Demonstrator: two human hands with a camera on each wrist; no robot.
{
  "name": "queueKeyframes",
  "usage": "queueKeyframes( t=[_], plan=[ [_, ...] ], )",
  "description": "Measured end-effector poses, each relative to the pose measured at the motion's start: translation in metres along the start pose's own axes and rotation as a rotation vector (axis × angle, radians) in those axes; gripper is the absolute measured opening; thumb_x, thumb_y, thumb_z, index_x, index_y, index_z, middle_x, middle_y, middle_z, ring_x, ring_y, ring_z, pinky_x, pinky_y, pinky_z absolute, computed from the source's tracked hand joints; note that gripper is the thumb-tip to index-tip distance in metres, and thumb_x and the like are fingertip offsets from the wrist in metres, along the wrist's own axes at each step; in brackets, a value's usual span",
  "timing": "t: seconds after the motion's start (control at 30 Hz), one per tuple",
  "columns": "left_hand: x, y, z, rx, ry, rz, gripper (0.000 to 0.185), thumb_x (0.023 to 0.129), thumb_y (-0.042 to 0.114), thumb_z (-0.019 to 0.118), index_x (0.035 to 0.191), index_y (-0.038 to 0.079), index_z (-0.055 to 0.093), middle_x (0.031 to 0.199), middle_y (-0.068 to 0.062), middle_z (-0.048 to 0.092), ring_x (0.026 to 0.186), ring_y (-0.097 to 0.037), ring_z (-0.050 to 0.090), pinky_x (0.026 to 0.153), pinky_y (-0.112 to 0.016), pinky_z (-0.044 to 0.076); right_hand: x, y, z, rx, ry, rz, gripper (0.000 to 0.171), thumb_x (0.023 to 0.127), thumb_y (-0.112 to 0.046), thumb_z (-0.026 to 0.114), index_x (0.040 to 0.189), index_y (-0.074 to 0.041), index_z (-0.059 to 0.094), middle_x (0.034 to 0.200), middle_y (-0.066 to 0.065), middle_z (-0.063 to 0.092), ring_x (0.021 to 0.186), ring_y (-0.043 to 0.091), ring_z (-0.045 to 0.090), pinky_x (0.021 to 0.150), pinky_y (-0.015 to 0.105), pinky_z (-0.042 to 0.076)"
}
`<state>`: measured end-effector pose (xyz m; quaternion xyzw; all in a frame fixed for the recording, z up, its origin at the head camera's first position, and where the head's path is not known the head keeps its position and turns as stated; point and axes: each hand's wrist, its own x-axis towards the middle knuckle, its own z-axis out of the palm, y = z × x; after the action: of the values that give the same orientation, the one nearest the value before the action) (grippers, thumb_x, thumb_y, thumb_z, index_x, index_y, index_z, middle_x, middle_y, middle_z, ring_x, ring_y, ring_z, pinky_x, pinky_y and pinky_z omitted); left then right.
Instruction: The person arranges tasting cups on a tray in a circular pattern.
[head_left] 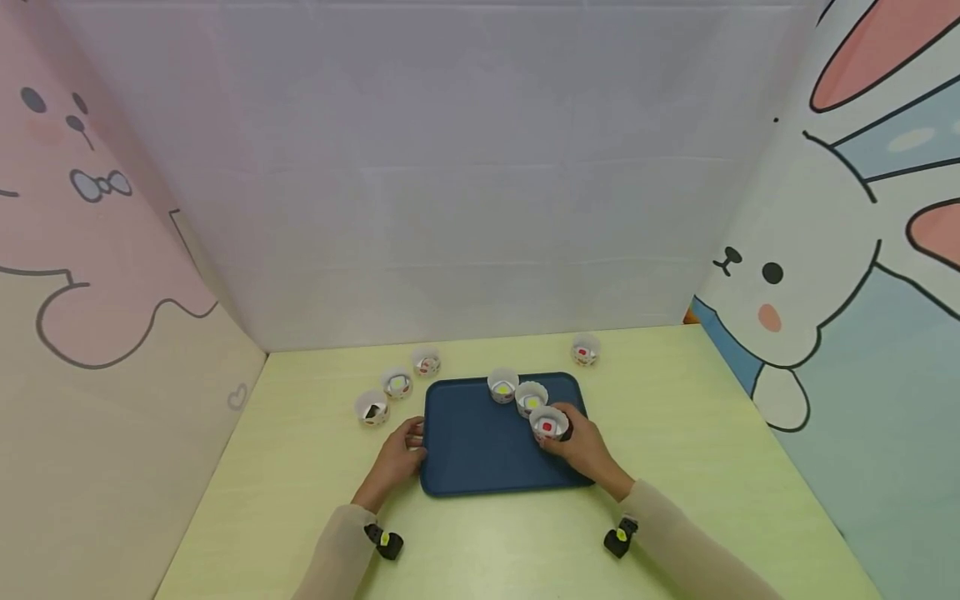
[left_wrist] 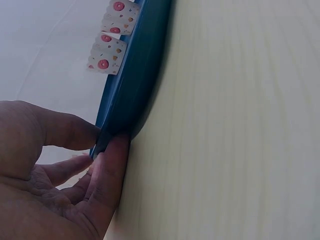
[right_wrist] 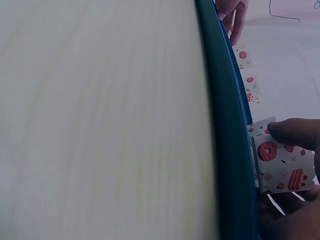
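Observation:
A dark blue tray (head_left: pixel 472 442) lies on the pale green table. Three small white paper cups printed with doughnuts stand in a row on its right part: two with yellow contents (head_left: pixel 502 386) (head_left: pixel 531 399) and one with a red piece inside (head_left: pixel 548 424). My right hand (head_left: pixel 581 446) grips that red-filled cup (right_wrist: pixel 280 165) at the tray's right edge (right_wrist: pixel 227 130). My left hand (head_left: pixel 401 454) pinches the tray's left rim (left_wrist: pixel 127 95), thumb on top and fingers (left_wrist: pixel 107 175) against its side.
Three more cups stand on the table left of the tray (head_left: pixel 372 408) (head_left: pixel 397 383) (head_left: pixel 426 362), and one is behind its right corner (head_left: pixel 585 350). Cartoon-printed walls close in the table on three sides.

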<state>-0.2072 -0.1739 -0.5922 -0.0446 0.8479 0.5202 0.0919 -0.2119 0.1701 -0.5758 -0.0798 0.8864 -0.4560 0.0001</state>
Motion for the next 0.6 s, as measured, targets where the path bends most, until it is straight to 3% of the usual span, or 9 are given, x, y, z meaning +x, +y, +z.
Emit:
queueKeyframes(
  t=[0.43,0.6],
  plan=[
    [-0.0014,0.0006,0.0001,0.005,-0.001,-0.001,0.059,0.084,-0.002,0.057,0.142,0.004,0.047,0.126,-0.018,0.057,0.11,-0.03,0.058,0.064,-0.034,0.055,0.0026,0.005,0.0053,-0.01,-0.024,0.025,0.059,0.073,-0.014,0.085,0.126,-0.012,0.058,0.116,0.006,0.066,0.102,0.02,0.059,0.089,0.04,0.047],
    [-0.002,0.0009,0.0006,0.006,-0.001,0.002,0.06,0.084,-0.002,0.057,0.142,0.004,0.047,0.126,-0.018,0.057,0.11,-0.03,0.059,0.065,-0.034,0.055,0.0018,0.0045,0.0053,0.036,-0.04,0.037,0.058,0.074,-0.01,0.083,0.127,-0.012,0.058,0.119,0.007,0.067,0.104,0.021,0.063,0.089,0.037,0.05]
  ],
)
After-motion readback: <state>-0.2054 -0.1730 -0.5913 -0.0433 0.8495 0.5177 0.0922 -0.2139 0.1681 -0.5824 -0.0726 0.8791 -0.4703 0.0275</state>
